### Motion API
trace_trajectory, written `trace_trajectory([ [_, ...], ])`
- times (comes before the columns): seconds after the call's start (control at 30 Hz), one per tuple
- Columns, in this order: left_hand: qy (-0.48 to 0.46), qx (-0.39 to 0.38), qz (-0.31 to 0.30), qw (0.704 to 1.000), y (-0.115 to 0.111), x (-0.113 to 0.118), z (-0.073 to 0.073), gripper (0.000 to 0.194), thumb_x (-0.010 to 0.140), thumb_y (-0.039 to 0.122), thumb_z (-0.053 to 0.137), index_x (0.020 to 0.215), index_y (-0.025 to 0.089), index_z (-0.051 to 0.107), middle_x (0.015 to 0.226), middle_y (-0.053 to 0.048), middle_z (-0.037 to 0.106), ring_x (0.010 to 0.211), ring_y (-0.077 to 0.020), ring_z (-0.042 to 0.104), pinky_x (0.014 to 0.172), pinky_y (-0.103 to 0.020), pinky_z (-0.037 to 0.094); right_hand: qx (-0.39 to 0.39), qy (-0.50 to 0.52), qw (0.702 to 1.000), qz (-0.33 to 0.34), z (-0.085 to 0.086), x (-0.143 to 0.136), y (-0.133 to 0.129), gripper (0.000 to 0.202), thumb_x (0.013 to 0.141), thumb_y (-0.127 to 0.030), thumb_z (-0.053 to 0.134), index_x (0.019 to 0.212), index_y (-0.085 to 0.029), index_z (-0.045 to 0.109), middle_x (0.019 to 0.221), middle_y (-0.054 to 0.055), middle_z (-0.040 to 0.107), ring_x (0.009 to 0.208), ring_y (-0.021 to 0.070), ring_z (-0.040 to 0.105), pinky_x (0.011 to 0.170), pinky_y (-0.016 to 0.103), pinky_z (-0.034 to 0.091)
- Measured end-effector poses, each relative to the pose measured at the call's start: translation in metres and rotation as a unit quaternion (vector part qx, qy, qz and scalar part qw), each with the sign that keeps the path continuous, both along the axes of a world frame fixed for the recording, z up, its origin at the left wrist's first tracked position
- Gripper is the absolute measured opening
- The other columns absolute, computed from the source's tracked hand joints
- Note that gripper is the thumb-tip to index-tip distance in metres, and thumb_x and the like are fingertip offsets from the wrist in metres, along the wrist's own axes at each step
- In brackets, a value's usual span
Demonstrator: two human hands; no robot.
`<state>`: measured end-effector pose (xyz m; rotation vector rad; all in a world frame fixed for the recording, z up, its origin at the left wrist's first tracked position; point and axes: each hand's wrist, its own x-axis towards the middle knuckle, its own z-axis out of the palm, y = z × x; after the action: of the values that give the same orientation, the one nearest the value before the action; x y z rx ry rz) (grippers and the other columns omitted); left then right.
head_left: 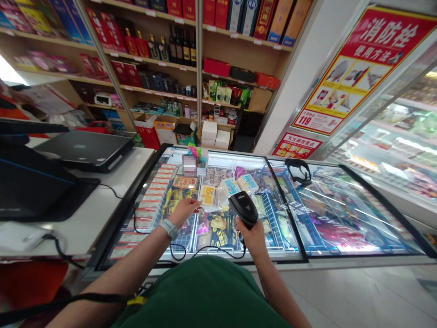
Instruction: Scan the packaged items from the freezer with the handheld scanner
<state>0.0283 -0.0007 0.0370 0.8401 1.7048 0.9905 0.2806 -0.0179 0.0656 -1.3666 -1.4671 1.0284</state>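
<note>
My right hand [254, 234] is wrapped round the handle of a black barcode scanner [244, 207], its head pointing away from me over the glass freezer top. My left hand [186, 212], with a watch [169, 228] on the wrist, has its fingertips pinched at the left edge of a yellow-labelled packet [207, 195]. Just beyond the scanner lie two clear packs with blue-and-white labels, a left pack [230, 186] and a right pack [248, 183]. From the scanner's grip a black cable [218, 247] loops left across the freezer's near edge.
Frozen goods show through the glass of the chest freezer [300, 246]. A black strap-like object [298, 173] rests on its right part. A white counter [112, 200] with a dark laptop-like device [87, 148] adjoins at left. Stocked shelves [153, 59] and cardboard boxes [167, 130] stand behind.
</note>
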Motion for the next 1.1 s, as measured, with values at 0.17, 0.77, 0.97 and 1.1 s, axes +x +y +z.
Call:
trace_trajectory([
  [0.17,0.048,0.025,0.008,0.999,0.001,-0.007,-0.002,0.033,0.062,0.05,0.068,0.067,0.018,0.065,0.061,-0.002,0.064,0.065,-0.019,0.06,0.061,-0.029,0.042,-0.002,-0.026,1.0,0.004,0.003,-0.001,0.0,0.034,0.075,-0.049,0.066,0.072,-0.015,0.068,0.063,0.006,0.068,0.06,0.021,0.063,0.061,0.031,0.05],
  [0.77,0.267,0.136,-0.021,0.954,-0.038,-0.075,0.054,0.033,0.077,0.048,0.058,0.089,0.018,0.066,0.079,-0.004,0.07,0.074,-0.0207,0.063,0.068,-0.03,0.046,0.043,-0.148,0.974,0.169,0.039,-0.033,-0.007,0.024,0.072,-0.022,0.064,0.095,-0.017,0.064,0.079,0.003,0.071,0.071,0.0193,0.064,0.062,0.026,0.045],
  [0.97,0.27,0.147,-0.021,0.951,-0.045,-0.08,0.052,0.034,0.078,0.049,0.057,0.09,0.018,0.065,0.081,-0.004,0.069,0.075,-0.0201,0.063,0.07,-0.03,0.048,0.036,-0.174,0.962,0.208,0.041,-0.045,-0.011,0.023,0.072,-0.021,0.064,0.094,-0.018,0.063,0.08,0.005,0.071,0.074,0.0211,0.066,0.064,0.026,0.044],
  [1.1,0.266,0.155,-0.025,0.951,-0.048,-0.079,0.054,0.033,0.079,0.049,0.058,0.088,0.018,0.064,0.079,-0.004,0.069,0.074,-0.0197,0.063,0.068,-0.029,0.047,0.041,-0.191,0.956,0.219,0.04,-0.047,-0.013,0.027,0.074,-0.024,0.064,0.1,-0.018,0.063,0.086,0.006,0.072,0.082,0.0237,0.068,0.068,0.027,0.045],
])
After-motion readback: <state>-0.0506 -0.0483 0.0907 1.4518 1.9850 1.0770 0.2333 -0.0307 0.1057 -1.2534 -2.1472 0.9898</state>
